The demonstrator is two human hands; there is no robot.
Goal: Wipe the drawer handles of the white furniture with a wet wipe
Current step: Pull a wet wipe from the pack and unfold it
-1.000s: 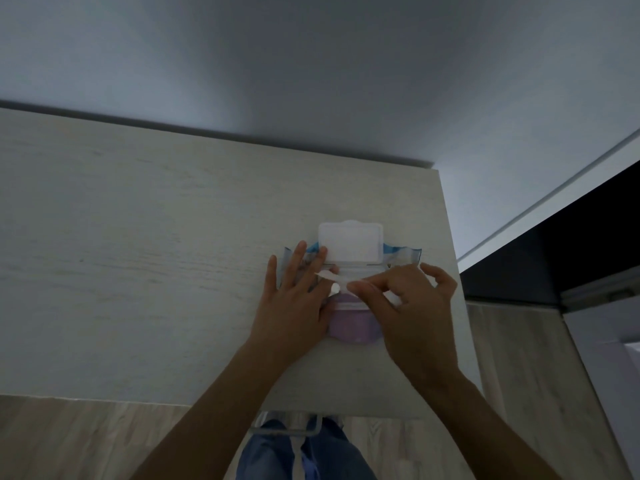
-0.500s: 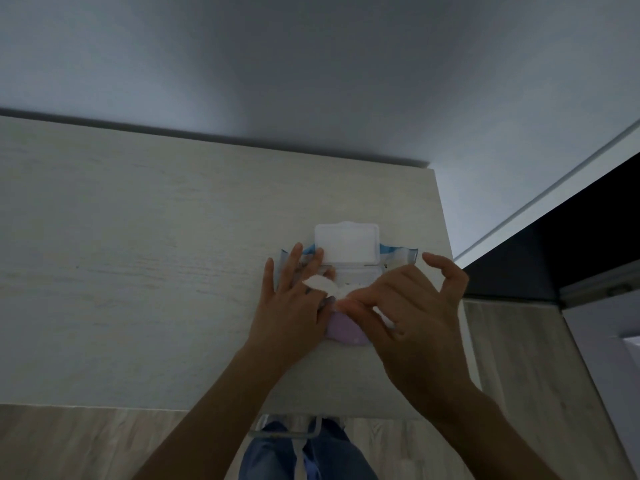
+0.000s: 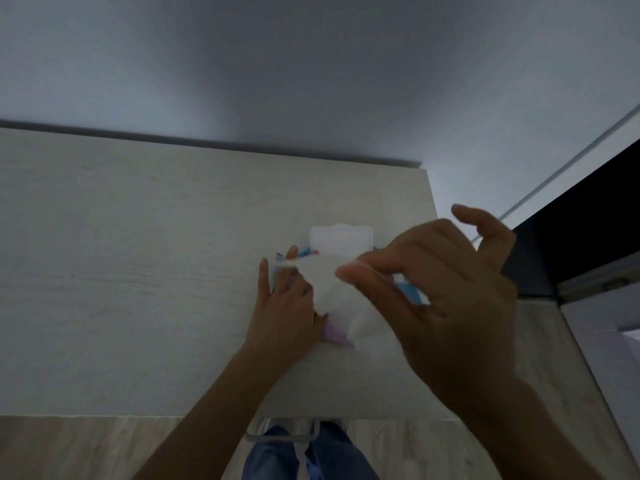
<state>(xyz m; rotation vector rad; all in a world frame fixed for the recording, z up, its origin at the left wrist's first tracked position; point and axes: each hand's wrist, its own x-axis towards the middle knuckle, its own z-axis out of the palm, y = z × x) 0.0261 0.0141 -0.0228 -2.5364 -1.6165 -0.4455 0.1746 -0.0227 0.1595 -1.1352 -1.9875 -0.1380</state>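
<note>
A blue and lilac pack of wet wipes (image 3: pixel 337 336) lies on the top of the white furniture (image 3: pixel 138 271), its white flip lid (image 3: pixel 341 239) standing open. My left hand (image 3: pixel 284 306) lies flat on the pack's left side and presses it down. My right hand (image 3: pixel 440 299), raised above the pack, pinches a white wet wipe (image 3: pixel 332 289) between thumb and forefinger; the wipe stretches from the pack's opening up to my fingers. One metal drawer handle (image 3: pixel 282 433) shows just under the furniture's front edge.
A grey wall (image 3: pixel 311 81) rises behind the furniture. A dark doorway (image 3: pixel 581 237) opens to the right. Pale wood floor (image 3: pixel 69 448) and my legs in blue jeans (image 3: pixel 298 459) show below the front edge.
My right hand has lifted up and towards me, drawing the wipe well out of the pack. My left hand has stayed flat on the pack.
</note>
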